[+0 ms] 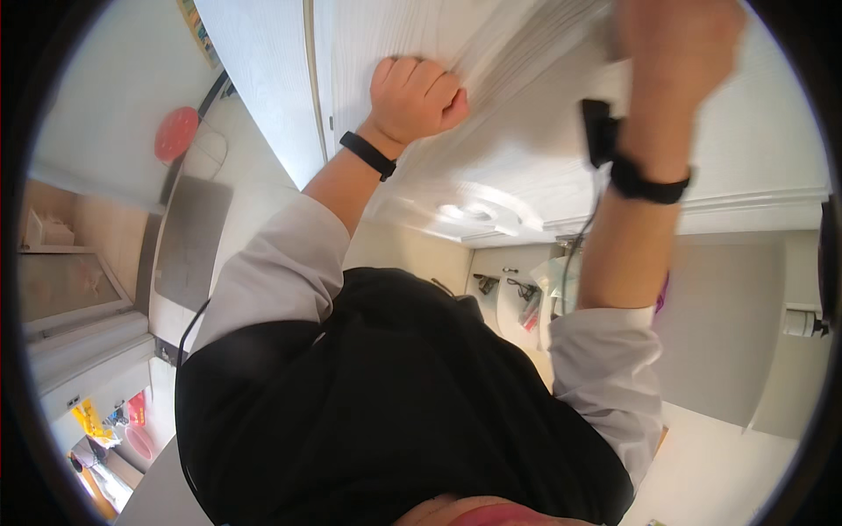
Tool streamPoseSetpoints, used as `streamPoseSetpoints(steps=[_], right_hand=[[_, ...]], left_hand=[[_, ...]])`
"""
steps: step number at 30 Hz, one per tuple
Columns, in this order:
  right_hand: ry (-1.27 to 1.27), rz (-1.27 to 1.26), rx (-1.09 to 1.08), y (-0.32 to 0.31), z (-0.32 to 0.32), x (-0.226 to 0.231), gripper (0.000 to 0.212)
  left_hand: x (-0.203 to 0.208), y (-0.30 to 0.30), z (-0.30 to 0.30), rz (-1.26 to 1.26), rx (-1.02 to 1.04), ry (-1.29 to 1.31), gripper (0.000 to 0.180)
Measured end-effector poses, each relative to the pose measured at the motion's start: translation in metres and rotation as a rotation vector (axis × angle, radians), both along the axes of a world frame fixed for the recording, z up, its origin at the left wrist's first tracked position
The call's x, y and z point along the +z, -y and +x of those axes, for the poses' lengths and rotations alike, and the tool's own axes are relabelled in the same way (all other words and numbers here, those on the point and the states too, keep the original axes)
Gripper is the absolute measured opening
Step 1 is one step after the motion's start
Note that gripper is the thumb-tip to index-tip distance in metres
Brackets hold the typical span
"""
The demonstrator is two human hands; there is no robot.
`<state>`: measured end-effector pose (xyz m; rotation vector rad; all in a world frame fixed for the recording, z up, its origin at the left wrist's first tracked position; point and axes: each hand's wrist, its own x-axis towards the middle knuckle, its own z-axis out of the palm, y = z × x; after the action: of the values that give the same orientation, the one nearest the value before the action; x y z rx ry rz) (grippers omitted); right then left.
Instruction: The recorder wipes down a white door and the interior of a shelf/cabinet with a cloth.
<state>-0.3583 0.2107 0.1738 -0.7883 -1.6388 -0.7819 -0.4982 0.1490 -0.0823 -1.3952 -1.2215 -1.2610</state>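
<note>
My left hand (pixel 417 101) is closed in a fist against a pale wood-grain panel (pixel 509 114). Its palm is turned away, so anything inside the curled fingers is hidden. Higher up on the right, my right hand (pixel 682 48) is smeared by motion and cut off by the top of the picture. A dark blur shows beside it, too unclear to name. Black bands circle both wrists: a left wristband (pixel 368 156) and a right wristband (pixel 649 182). Next to the right one hangs a small black device (pixel 599 131) with a thin cable.
A red round-topped stool (pixel 177 133) and a grey mat (pixel 193 241) are off to the left. Below them stands a shelf unit with a yellow packet (pixel 92 421). Cables and small items lie on a white shelf (pixel 513 294) behind my right arm. A narrow gap runs along the panel's left side.
</note>
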Motion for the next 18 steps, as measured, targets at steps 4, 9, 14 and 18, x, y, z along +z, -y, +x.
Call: streamPoseSetpoints(steps=[4, 9, 14, 18], right_hand=[[0.105, -0.016, 0.405, 0.027, -0.023, -0.102, 0.014], [0.281, -0.539, 0.382, 0.056, 0.005, -0.221, 0.011], [0.476, -0.455, 0.356, 0.038, 0.038, -0.178, 0.014], [-0.023, -0.062, 0.290, 0.006, 0.075, -0.039, 0.009]], left_hand=[[-0.014, 0.011, -0.010, 0.039, 0.023, -0.015, 0.014], [-0.030, 0.005, -0.006, -0.007, 0.003, -0.082, 0.015], [-0.030, 0.006, -0.010, -0.070, -0.028, -0.106, 0.016], [-0.028, 0.004, -0.017, -0.073, 0.006, -0.116, 0.016]])
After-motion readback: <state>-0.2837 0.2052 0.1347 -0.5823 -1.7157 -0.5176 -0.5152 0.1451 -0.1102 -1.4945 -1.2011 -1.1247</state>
